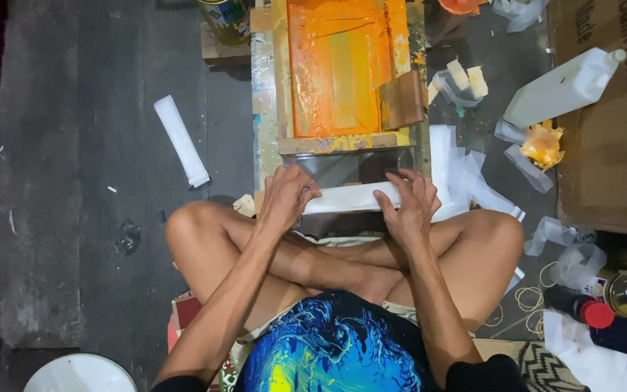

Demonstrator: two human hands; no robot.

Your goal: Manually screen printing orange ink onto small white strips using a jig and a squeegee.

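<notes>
the left hand and right hand are each pinching an end of a white strip, which is lying flat on the board just below the orange screen frame; both grips are clenched on the strip. pressing evenly at both ends and squaring the strip to the frame's lower edge looks wise, keeping fingers off the wet orange ink

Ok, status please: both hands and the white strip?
Left hand and right hand grip the white strip ends. Strip lies flat before the orange frame. Nothing on it.
</notes>
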